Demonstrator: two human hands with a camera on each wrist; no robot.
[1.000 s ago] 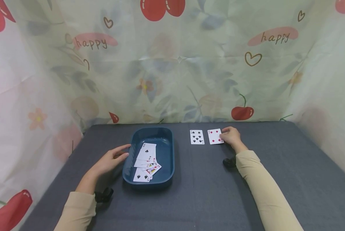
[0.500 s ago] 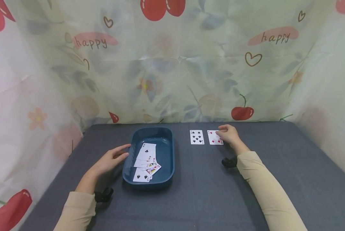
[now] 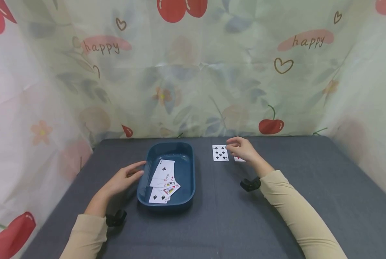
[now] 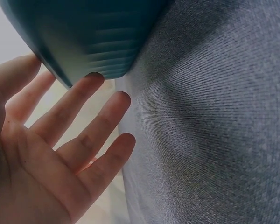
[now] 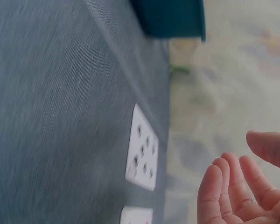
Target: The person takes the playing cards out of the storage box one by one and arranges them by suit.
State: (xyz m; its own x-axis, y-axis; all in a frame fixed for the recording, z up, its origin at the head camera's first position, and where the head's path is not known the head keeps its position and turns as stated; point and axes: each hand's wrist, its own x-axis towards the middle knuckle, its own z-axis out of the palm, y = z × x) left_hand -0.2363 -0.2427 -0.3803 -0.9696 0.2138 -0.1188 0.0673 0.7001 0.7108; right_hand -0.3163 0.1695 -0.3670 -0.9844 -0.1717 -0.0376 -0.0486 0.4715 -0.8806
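Observation:
My left hand point(image 3: 122, 181) is at the left side of a dark blue tray point(image 3: 193, 176), its thumb and fingertips at the rim. In the left wrist view the fingers of that hand point(image 4: 51, 140) are spread and nearly straight. Above two face-up playing cards on the table hovers my right hand point(image 3: 244, 149), holding nothing. The seven of spades point(image 3: 220, 153) lies just left of it. Most of the diamonds card point(image 3: 239, 159) is hidden under that hand. In the right wrist view the right hand point(image 5: 247, 191) shows loosely extended fingers, raised off the table.
Several overlapping face-up cards point(image 3: 165, 169) lie inside the tray, one with clubs on top. A dark grey cloth point(image 3: 219, 223) covers the table. Behind it hangs a printed curtain point(image 3: 199, 100) with cherries and hearts.
My right hand has let go of the diamonds card, lifted, and moved left over it toward the seven of spades. The left hand and tray have stayed put.

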